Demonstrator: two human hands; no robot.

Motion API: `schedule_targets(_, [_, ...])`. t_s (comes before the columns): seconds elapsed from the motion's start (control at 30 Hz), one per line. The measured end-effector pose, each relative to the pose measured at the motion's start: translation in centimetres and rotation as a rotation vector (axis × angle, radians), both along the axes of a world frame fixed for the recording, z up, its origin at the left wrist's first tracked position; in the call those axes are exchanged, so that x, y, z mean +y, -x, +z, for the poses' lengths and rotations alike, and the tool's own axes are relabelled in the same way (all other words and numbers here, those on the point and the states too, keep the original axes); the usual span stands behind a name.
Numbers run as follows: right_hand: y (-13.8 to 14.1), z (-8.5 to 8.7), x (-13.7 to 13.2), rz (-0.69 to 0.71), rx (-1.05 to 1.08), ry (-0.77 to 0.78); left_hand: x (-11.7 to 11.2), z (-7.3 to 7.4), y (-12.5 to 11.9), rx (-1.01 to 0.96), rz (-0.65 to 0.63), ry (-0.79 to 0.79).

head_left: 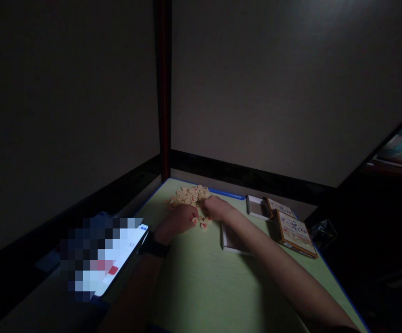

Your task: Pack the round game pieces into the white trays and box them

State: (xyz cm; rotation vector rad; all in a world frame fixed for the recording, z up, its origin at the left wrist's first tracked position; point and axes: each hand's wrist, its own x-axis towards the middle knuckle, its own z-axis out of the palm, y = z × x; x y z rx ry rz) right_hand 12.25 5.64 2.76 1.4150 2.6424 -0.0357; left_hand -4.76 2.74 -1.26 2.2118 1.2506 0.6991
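Observation:
Both my hands are at a heap of round wooden Chinese chess pieces [187, 198], some with red characters, at the far end of the green table. My left hand [180, 218] is closed at the heap's near edge, with a red-marked chess piece [194, 221] at its fingertips. My right hand [216, 208] has its fingers curled down against the heap's right side; what they hold, if anything, is hidden. Just in front of the hands lie a few loose pieces, among them a red-marked piece [203, 225].
An open shallow box half [226, 238] lies under my right forearm, another open box half [256, 208] behind it. Two printed boxes [293, 231] stand at the right edge. A lit screen [124, 252] is at the left. Walls meet behind the table [201, 286].

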Motion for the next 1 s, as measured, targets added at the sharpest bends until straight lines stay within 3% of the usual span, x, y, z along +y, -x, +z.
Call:
schedule_targets(0.23, [-0.7,1.0,0.1,0.024,0.024,0.053,0.3,-0.8,0.4,0.073,-0.025,0.021])
schedule_targets(0.4, [-0.7,0.5,0.1,0.036,0.053,0.070,0.5,-1.1,0.3,0.119,-0.015,-0.018])
schedule_targets(0.6, [-0.9,0.4,0.8,0.022,0.175,0.120,0.2,-0.8,0.3,0.135,-0.011,-0.005])
schedule_targets(0.8, [-1.7,0.0,2.2,-0.085,0.278,0.276,0.5,-0.6,0.7,0.059,0.029,0.041])
schedule_targets(1.0, [-1.8,-0.8,2.7,-0.127,0.344,0.328,0.7,0.4,2.4,0.106,0.115,-0.033])
